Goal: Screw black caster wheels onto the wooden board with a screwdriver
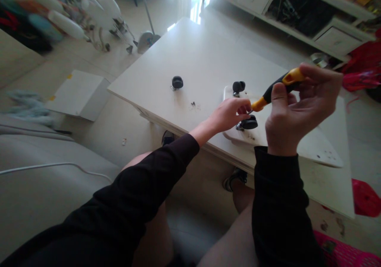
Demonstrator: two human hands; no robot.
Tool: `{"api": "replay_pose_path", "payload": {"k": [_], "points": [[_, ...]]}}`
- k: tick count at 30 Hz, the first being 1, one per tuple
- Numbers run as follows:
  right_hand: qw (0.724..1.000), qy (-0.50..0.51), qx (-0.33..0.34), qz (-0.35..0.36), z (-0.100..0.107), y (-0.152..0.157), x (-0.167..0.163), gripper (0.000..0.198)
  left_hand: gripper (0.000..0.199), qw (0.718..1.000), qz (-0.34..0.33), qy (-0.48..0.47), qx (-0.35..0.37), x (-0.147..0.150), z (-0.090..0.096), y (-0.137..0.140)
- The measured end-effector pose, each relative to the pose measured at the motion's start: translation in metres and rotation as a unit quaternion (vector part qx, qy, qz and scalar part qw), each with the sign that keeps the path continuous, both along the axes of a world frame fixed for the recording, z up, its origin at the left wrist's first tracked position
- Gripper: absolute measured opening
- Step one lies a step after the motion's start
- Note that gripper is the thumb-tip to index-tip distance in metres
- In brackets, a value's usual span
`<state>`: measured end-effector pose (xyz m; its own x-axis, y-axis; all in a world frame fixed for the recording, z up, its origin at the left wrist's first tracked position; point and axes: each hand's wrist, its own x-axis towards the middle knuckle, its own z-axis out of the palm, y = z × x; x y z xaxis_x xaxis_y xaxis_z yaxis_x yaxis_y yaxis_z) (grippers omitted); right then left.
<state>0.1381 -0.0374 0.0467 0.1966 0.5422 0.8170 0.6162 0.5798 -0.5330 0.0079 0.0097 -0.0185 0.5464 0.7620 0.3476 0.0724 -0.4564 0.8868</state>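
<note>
From the head camera, the right hand (293,112) is curled around a yellow-and-black plastic-handled screwdriver (276,89), held tilted above a small white rounded board (285,140). The left hand (230,114) pinches near its tip, fingers closed; whether they hold a screw I cannot tell. The tool looks light and stiff, best gripped on the fat handle. Black caster wheels (249,123) sit just beside, likely free to roll. The board rests on a large pale smooth table (196,56); grey sofa (35,171) and white shelving (297,16) surround it.
</note>
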Motion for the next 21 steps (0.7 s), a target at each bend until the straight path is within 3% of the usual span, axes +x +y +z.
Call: {"api": "replay_pose_path", "payload": {"k": [5, 7, 10, 17, 21], "points": [[0.999, 0.031, 0.009, -0.030, 0.0030, -0.0025, -0.0070, 0.040, 0.006, 1.000, 0.004, 0.011, 0.009, 0.0000, 0.0000, 0.0001], [0.999, 0.035, 0.018, 0.017, 0.0021, -0.0014, -0.0069, 0.032, 0.006, 1.000, 0.003, 0.002, 0.005, 0.0007, -0.0016, 0.0006], [0.997, 0.035, 0.007, 0.075, 0.0001, 0.0001, -0.0045, 0.035, 0.007, 1.000, 0.003, -0.009, 0.001, 0.0015, -0.0037, 0.0009], [0.999, 0.032, -0.011, -0.027, 0.0017, -0.0035, -0.0065, 0.033, 0.008, 1.000, 0.002, 0.002, 0.005, 0.0007, -0.0028, 0.0010], [1.000, 0.015, 0.006, -0.020, -0.0007, -0.0004, -0.0036, 0.035, 0.004, 1.000, 0.007, 0.007, 0.012, 0.0012, -0.0023, 0.0010]]}}
